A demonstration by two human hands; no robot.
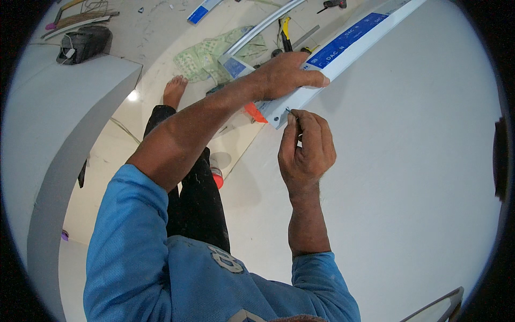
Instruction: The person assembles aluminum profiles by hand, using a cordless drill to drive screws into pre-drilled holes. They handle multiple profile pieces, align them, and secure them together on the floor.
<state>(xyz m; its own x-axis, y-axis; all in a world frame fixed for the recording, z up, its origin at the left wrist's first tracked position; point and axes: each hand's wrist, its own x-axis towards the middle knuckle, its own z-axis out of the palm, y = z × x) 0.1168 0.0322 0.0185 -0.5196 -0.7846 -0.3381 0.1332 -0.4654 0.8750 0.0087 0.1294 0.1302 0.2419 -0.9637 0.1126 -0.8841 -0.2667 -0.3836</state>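
Seemingly, fastening is underway; the right hand (308, 149), grip pinched tight, holds a small screw (288, 110) at the near end of the white strip (296, 100); the left hand (284, 75), grip half-spread, clasps that strip; next probably needs straight, steady pressure.

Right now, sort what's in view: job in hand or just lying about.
In the job:
white strip, gripped by the left hand
small piece, too tiny to identify, pinched by the right hand

Apparently lying about:
green patterned cloth
black bag
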